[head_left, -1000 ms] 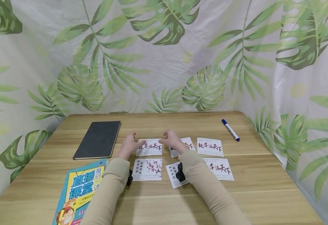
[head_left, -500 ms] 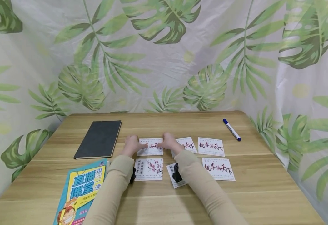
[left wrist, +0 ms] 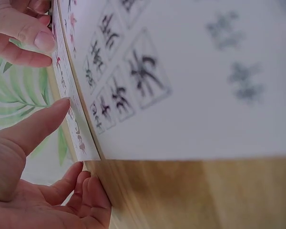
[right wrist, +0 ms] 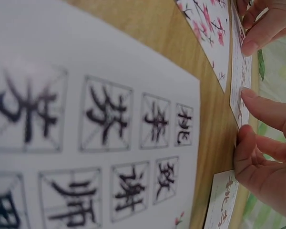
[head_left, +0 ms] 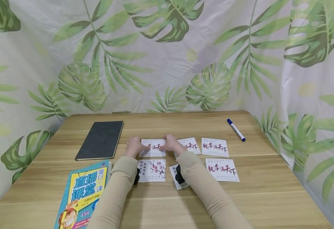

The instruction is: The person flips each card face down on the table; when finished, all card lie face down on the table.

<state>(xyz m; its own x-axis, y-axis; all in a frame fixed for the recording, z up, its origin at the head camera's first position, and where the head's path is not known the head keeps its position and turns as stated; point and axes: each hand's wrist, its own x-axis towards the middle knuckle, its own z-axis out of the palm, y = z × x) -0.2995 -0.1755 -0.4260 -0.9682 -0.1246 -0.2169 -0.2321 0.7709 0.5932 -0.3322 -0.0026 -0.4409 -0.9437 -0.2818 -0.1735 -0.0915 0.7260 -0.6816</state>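
In the head view, my left hand (head_left: 134, 147) and right hand (head_left: 172, 143) hold a white greeting card (head_left: 156, 147) with red calligraphy at its left and right edges. It lies in the back row on the table. The left wrist view shows the left thumb (left wrist: 52, 117) on the card's face, with curled fingers (left wrist: 88, 195) at its edge. The right hand (right wrist: 271, 152) has the same grip in the right wrist view. Just in front lies a card with plum blossoms (head_left: 152, 171). Under the right wrist, a tilted card (head_left: 173, 173) is partly hidden by a black wrist camera (head_left: 179, 175).
Right of the hands lie more calligraphy cards: one partly behind the right hand (head_left: 192, 147), another at the back right (head_left: 215, 147), and one in front (head_left: 222, 170). A blue-capped marker (head_left: 236, 130) is farther right. A black notebook (head_left: 100, 140) and a teal-and-yellow book (head_left: 82, 187) lie left.
Both hands have come down onto the back-left card, thumbs onto its face and fingers to its edges. Over the last half second the hands have hardly moved.
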